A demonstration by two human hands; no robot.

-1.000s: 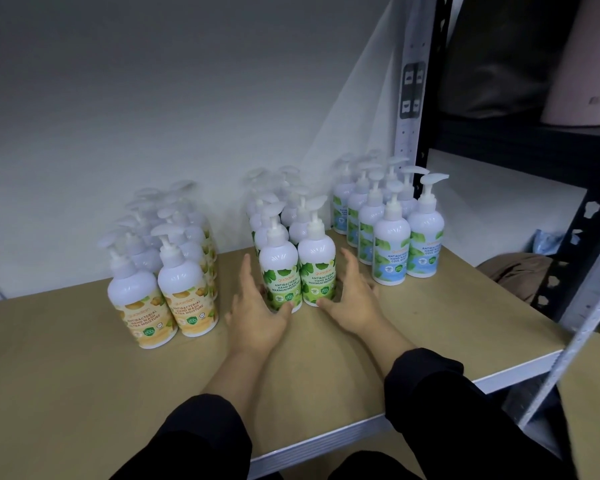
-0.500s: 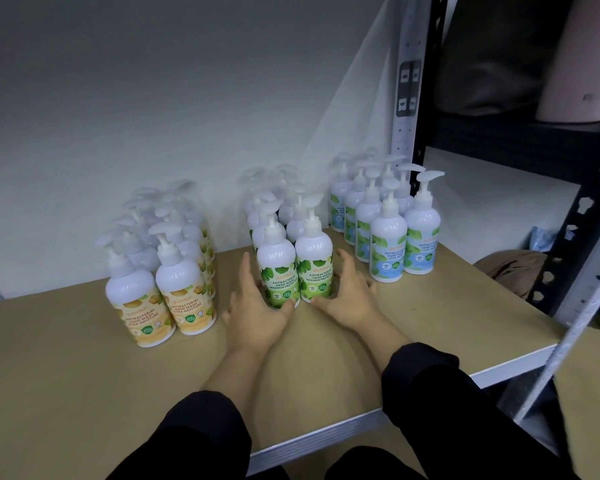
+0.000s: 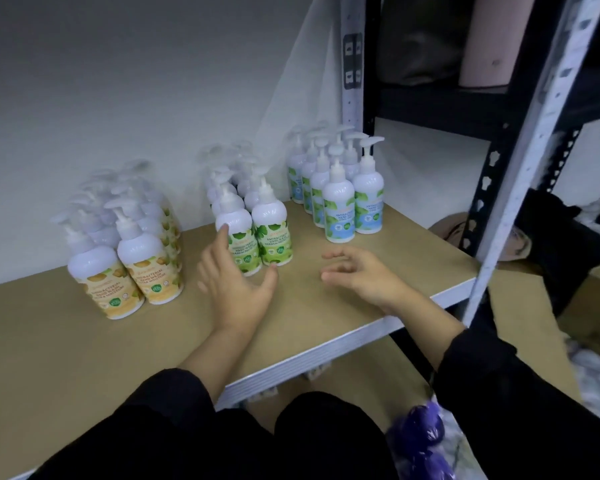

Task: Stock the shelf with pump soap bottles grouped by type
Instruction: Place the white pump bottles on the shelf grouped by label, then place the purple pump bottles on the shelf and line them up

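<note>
- My right grip (image 3: 357, 275) has pulled off the green bottles (image 3: 253, 244), spread and empty.
- Left grip (image 3: 232, 278) spread, perhaps still brushing them.
- Green group looks squared on the shelf (image 3: 326, 344).

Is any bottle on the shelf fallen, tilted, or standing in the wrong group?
Nothing stands out. The yellow-label bottles, green-label bottles and blue-label bottles all stand upright in three separate groups on the shelf, with no spill visible.

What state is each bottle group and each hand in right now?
Yellow-label bottles: upright, grouped at left.
Green-label bottles: upright, grouped in middle.
Blue-label bottles: upright, grouped at right.
Left hand: open, fingertips at a green-label bottle.
Right hand: open, empty.
</note>
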